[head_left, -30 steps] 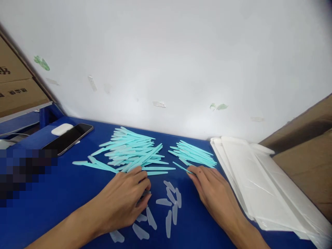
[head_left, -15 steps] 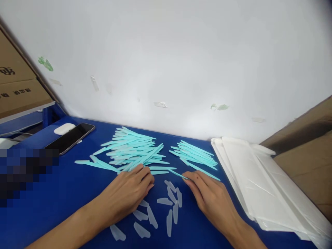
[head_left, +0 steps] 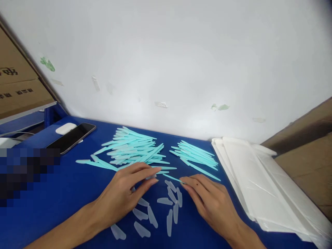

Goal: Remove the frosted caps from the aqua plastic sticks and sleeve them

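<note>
My right hand [head_left: 210,199] pinches a thin turquoise eyebrow razor [head_left: 171,178] by one end, its other end pointing at my left hand. My left hand [head_left: 135,183] is closed, thumb and fingers around a small translucent blade cover [head_left: 150,177] that is mostly hidden. Behind the left hand spreads a large heap of turquoise razors [head_left: 137,147] with pale ends. A smaller razor pile [head_left: 194,155] lies beyond my right hand. Several loose translucent covers [head_left: 169,223] are scattered on the blue table between and below the hands.
White plastic sleeves [head_left: 249,173] are stacked at the right, beside a cardboard box [head_left: 308,166]. A phone [head_left: 72,138] and a white case [head_left: 65,128] rest at the left of the blue table [head_left: 85,186]. A white wall [head_left: 166,62] rises behind.
My left hand has turned and its fingertips have come right, now showing a translucent cover between them. My right hand has shifted slightly left and down with the razor.
</note>
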`<state>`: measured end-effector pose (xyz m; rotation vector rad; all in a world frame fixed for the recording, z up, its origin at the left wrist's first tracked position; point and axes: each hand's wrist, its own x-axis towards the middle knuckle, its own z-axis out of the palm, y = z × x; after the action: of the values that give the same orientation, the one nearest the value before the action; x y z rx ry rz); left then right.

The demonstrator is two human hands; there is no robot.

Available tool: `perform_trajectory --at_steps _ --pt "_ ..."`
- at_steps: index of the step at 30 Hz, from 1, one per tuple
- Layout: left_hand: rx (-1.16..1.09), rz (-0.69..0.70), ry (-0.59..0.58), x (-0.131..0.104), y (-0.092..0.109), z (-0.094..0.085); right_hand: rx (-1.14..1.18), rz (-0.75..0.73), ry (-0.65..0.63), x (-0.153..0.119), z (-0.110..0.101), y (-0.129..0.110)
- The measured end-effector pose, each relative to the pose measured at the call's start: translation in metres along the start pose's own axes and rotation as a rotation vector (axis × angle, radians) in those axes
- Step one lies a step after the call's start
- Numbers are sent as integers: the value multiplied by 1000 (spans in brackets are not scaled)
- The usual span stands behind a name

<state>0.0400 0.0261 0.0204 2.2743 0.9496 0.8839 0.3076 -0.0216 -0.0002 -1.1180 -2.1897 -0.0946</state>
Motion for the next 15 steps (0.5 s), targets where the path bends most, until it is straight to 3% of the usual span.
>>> perform_trajectory --at_steps 4,6,11,15 --pt "-286 -335 44 7 4 -2 17 -26 14 0 -1 -3" --pt "-394 -440 53 11 5 -4 16 -45 21 0 -1 -4" --pt "-637 -496 16 14 4 -4 -3 -72 23 0 0 -7" --pt "-688 -537 5 14 5 0 11 -64 27 1 0 -8"
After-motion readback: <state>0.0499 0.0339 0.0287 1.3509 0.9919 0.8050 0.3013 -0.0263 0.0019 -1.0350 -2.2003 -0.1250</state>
